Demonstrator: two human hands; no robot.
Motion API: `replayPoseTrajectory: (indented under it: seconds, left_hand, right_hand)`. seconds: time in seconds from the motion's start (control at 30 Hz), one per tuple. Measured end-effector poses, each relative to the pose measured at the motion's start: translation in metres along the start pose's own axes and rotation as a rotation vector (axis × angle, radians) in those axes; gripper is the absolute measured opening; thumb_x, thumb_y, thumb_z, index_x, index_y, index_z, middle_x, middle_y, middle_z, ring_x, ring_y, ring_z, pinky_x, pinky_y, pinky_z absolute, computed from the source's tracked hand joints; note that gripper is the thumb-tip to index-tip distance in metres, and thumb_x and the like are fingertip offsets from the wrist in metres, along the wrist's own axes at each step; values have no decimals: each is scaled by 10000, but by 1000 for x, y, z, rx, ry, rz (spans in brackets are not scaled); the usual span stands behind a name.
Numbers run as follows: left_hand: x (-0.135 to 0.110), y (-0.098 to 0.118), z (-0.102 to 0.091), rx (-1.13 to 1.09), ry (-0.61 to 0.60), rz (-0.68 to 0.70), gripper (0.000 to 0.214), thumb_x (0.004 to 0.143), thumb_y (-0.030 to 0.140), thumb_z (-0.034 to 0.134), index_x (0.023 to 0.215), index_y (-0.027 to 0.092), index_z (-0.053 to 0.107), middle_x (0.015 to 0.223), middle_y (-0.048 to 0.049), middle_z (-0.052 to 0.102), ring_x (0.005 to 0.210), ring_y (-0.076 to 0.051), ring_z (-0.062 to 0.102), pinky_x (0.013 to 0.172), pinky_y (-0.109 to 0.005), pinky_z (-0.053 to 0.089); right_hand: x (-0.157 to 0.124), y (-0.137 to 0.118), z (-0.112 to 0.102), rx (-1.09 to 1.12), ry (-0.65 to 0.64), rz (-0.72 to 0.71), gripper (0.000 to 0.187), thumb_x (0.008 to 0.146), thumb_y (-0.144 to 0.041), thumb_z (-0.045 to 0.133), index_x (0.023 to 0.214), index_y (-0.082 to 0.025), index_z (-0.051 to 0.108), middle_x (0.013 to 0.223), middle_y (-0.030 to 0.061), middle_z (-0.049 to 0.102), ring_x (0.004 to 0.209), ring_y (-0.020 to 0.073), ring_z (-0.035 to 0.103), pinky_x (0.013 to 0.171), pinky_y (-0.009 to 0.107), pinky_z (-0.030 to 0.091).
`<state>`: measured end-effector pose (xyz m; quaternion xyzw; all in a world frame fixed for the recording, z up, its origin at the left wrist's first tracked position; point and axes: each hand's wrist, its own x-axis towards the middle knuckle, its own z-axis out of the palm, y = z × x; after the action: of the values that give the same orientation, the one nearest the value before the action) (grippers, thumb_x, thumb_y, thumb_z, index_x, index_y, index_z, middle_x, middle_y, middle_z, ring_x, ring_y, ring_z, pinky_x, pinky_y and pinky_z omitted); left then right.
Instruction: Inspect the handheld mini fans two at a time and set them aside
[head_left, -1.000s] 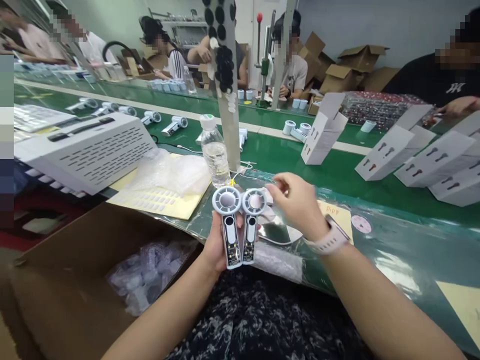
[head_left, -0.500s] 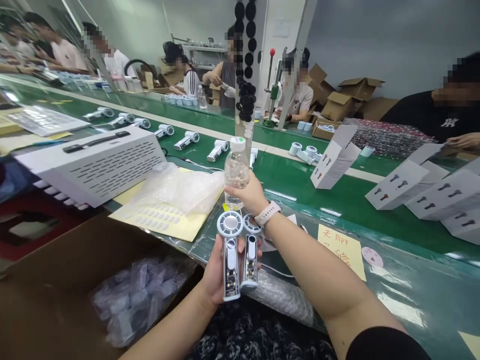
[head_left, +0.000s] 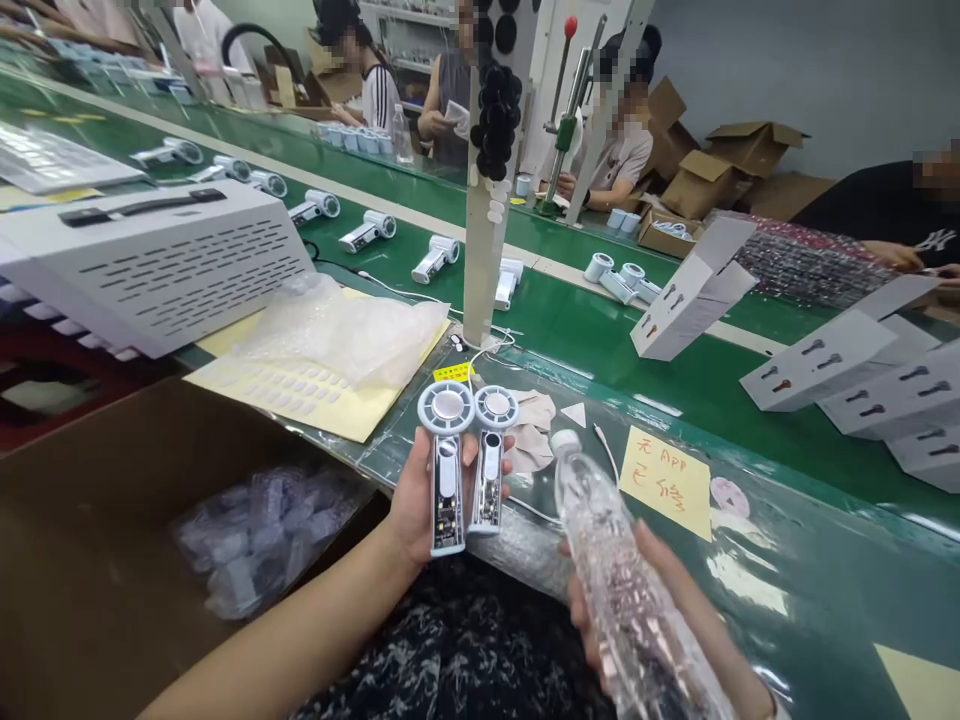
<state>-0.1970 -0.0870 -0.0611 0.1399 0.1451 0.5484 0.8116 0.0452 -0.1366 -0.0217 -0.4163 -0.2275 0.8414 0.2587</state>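
Note:
Two white and light-blue handheld fans, a nearer left fan and a right fan, stand side by side in my left hand, whose fingers wrap behind their handles. Circuit parts show through the clear handles. My right hand is closed round a clear plastic water bottle with a white cap, tilted and close to the camera at the lower right. Beyond the fans lie a crumpled pale cloth, a yellow label and a white cable on the green bench.
A white vented box and a yellow sheet with small white pads lie left. Below is a carton of plastic bags. Several fans line the green belt; white boxes stand right. A post rises ahead. Co-workers sit opposite.
My right hand has brought the bottle from beside the post toward me, down to the lower right. The fans stay in my left hand, slightly higher and further left in view.

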Motion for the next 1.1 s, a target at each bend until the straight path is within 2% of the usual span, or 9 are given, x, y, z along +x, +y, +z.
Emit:
replayPoseTrajectory:
  seconds: [0.13, 0.37, 0.57, 0.67, 0.73, 0.8, 0.9, 1.0, 1.1]
  left_hand:
    - [1, -1, 3, -5, 22, 25, 505, 752, 646, 734, 734, 156, 611, 1104, -121, 706, 1005, -285, 697, 882, -418, 576]
    - [-1, -2, 1, 16, 28, 59, 511, 767, 652, 717, 748, 153, 607, 1084, -129, 707, 1004, -284, 700, 917, -434, 564]
    - [-1, -2, 1, 2, 26, 55, 508, 750, 639, 740, 746, 147, 615, 1118, -129, 699, 975, -270, 700, 884, -409, 575]
    - [-2, -2, 1, -4, 21, 47, 514, 754, 644, 735, 741, 142, 621, 1130, -143, 698, 950, -259, 700, 831, -376, 585]
    - [-3, -2, 1, -3, 6, 45, 524, 746, 652, 737, 726, 142, 621, 1129, -143, 697, 939, -253, 696, 807, -363, 585]
    - [-4, -2, 0, 3, -17, 54, 534, 732, 662, 742, 704, 142, 622, 1123, -139, 697, 922, -246, 690, 781, -353, 581]
    - [-7, -2, -1, 17, -51, 67, 551, 712, 676, 749, 675, 140, 626, 1110, -136, 699, 898, -237, 678, 752, -335, 568]
    - [-11, -3, -1, 40, -79, 67, 560, 707, 684, 747, 657, 139, 630, 1095, -135, 698, 889, -230, 668, 738, -316, 551]
    - [-15, -6, -5, 83, -132, 48, 596, 707, 720, 720, 628, 137, 626, 1054, -143, 692, 893, -232, 651, 731, -305, 529]
  right_hand:
    - [3, 29, 6, 131, -96, 42, 747, 785, -822, 540, 1001, -127, 705, 693, 80, 698, 499, 158, 662, 464, 224, 494]
    - [14, 20, 7, 264, -130, 82, 654, 754, -746, 684, 981, -133, 702, 703, 58, 705, 531, 150, 680, 434, 188, 456]
    - [24, 35, 6, 290, -126, 140, 713, 642, -748, 780, 954, -112, 704, 636, 47, 704, 456, 160, 656, 419, 224, 490]
    - [22, 27, 6, 220, -93, 134, 737, 633, -786, 751, 927, -112, 707, 632, 56, 702, 453, 168, 650, 421, 245, 504]
    - [20, 7, 8, 112, -35, 104, 705, 633, -771, 765, 911, -126, 699, 673, 68, 715, 508, 176, 666, 472, 262, 530]
    - [24, -24, 13, -59, 51, -45, 632, 656, -716, 792, 920, -153, 682, 758, 83, 731, 617, 196, 690, 569, 299, 564]
    - [49, -81, 26, -441, 204, -514, 569, 734, -631, 774, 1076, -197, 639, 1032, 116, 728, 927, 278, 700, 818, 423, 574]
    - [95, -128, 46, -769, 408, -929, 741, 671, -525, 842, 1254, -195, 524, 1266, 175, 634, 1189, 375, 603, 1026, 560, 461]
    - [151, -147, 70, -834, 327, -1099, 830, 657, -435, 856, 1312, -176, 417, 1321, 203, 593, 1246, 382, 576, 1064, 549, 446]
